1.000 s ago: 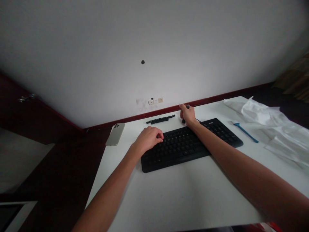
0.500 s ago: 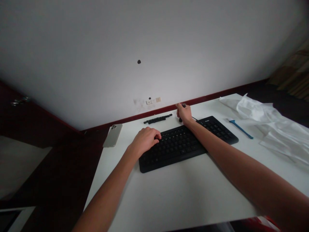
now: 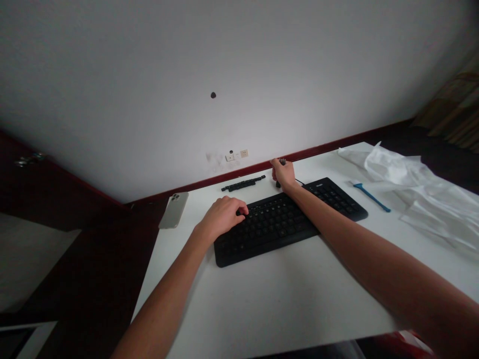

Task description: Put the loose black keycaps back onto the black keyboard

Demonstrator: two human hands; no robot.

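Observation:
A black keyboard lies across the white table. My left hand rests on the keyboard's left end with its fingers curled onto the keys. My right hand is behind the keyboard's far edge, closed round a small dark tool whose tip shows above the fingers. A row of loose black keycaps lies on the table just left of that hand.
A phone lies face down at the table's far left corner. A blue brush lies right of the keyboard, and crumpled white plastic covers the right side. A white wall with sockets stands behind the table.
The view has shifted slightly, so everything sits a little further left and up. Both hands keep their places on and behind the keyboard.

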